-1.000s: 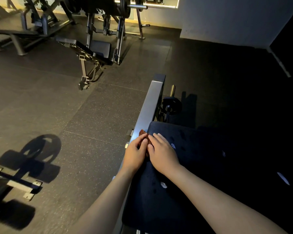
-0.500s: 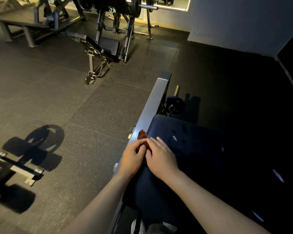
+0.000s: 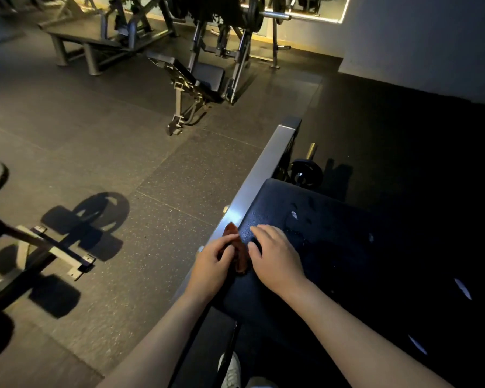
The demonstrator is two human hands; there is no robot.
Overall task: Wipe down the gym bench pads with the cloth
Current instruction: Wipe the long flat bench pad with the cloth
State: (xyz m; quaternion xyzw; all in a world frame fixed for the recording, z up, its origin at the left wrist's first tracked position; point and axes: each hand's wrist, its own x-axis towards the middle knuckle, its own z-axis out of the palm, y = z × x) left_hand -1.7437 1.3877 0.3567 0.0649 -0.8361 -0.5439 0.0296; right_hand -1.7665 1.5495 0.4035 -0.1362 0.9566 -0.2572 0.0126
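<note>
Cloth, reddish-brown and bunched, is seen at the left edge of the dark bench pad, beside the steel frame rail. It is gripped by the curled fingers of the left hand. The right hand is laid on the padded surface just beside it, fingers relaxed. Being soft and light, the cloth is best gathered into a wad and pressed flat.

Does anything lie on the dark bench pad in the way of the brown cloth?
Only the person's own right hand, which lies flat on the dark padded bench pad directly right of the reddish-brown cloth gripped by the left hand. Beyond it nothing solid shows, though the far side is very dark.
</note>
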